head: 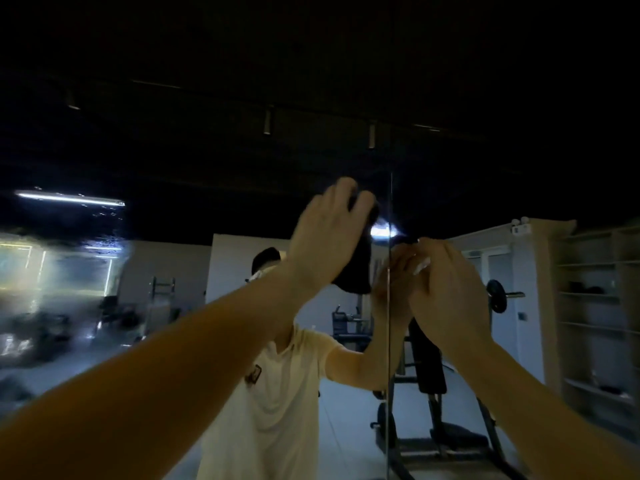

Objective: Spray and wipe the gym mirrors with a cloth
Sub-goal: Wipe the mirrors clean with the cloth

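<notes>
At twelve o'clock the left hand [325, 233] grips the cloth [356, 271] on the mirror [166, 265]. The right hand [450, 292], fingers' state unclear, leans at two o'clock and could smudge the glass.

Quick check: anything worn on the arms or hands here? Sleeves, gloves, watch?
The left arm and right arm are bare to the frame edge: no sleeves, gloves or watch. The mirror shows a pale short-sleeved T-shirt.

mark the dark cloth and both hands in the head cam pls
dark fabric cloth [355, 268]: head view, lower fold hanging below the palm, against the mirror.
left hand [325, 237]: head view, back of the hand.
right hand [446, 292]: head view, back of the hand.
</notes>
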{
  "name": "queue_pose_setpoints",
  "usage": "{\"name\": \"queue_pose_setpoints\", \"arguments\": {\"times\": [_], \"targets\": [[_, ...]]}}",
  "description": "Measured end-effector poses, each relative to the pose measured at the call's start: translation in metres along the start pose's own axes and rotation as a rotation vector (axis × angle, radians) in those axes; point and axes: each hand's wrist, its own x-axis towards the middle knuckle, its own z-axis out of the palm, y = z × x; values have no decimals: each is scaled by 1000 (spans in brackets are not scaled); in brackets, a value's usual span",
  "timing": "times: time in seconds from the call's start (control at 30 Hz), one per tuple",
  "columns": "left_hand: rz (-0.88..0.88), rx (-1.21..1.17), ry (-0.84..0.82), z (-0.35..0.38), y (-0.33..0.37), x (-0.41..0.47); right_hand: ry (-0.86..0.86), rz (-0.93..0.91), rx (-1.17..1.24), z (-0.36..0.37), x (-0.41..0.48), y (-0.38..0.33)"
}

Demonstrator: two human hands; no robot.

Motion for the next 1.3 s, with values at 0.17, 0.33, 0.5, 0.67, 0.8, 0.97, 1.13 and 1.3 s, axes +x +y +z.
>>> {"name": "queue_pose_setpoints", "arguments": {"times": [0.17, 0.33, 0.5, 0.67, 0.8, 0.97, 1.13, 1.3], "targets": [[-107, 113, 12, -72, -98, -26, 67, -143, -55, 42, 23, -70], [-217, 129, 14, -132, -183, -80, 56, -319, -75, 90, 40, -144], [-303, 87, 11, -144, -216, -142, 110, -242, -146, 120, 30, -160], [-253, 109, 48, -110, -196, -136, 134, -256, -162, 122, 28, -158], [-86, 198, -68, -73, -144, -103, 103, -307, -192, 122, 28, -147], [8, 214, -136, -57, -117, -91, 119, -301, -200, 125, 29, -143], [-101, 249, -126, -95, -175, -119, 133, -202, -208, 127, 26, -161], [-248, 186, -57, -148, -246, -165, 145, -221, -198, 141, 29, -215]]}}
